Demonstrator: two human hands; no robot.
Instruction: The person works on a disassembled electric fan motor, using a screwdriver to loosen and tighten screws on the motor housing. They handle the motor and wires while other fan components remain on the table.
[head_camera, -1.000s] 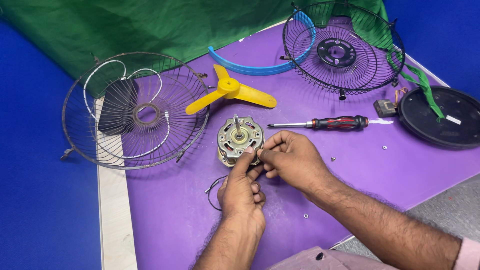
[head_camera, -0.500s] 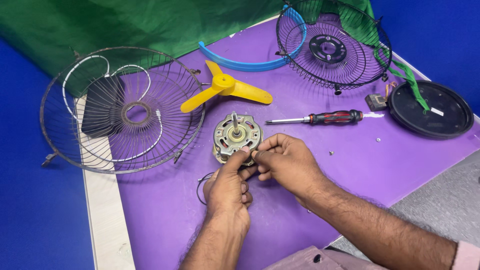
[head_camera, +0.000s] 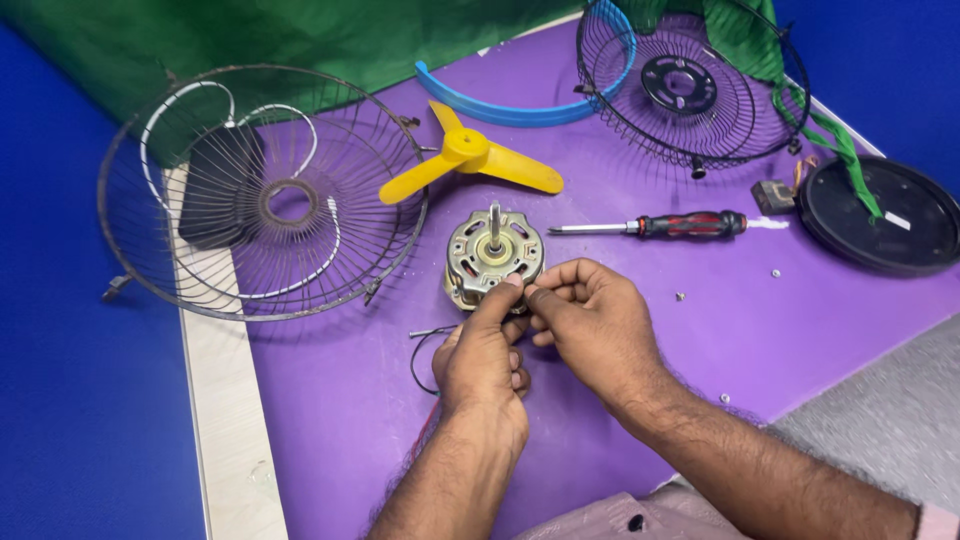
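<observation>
At the centre of the frame I saw my left hand and right hand meet at the near edge of a round silver metal fan motor, its stamped casing slotted and its thin shaft pointing up. Both hands were pinched, thumb and fingertips pressed together at the motor's rim; what they gripped was too small to tell. The motor sat on a smooth purple mat, with thin dark wires looping out to the left of my left wrist. Just above it lay a glossy yellow three-bladed plastic propeller, and to its right a screwdriver with a red and black ribbed handle. At the left lay a domed grey wire fan guard; at upper right a darker wire guard with a curved blue plastic rim beside it. A round matte black base disc lay at the right edge.
</observation>
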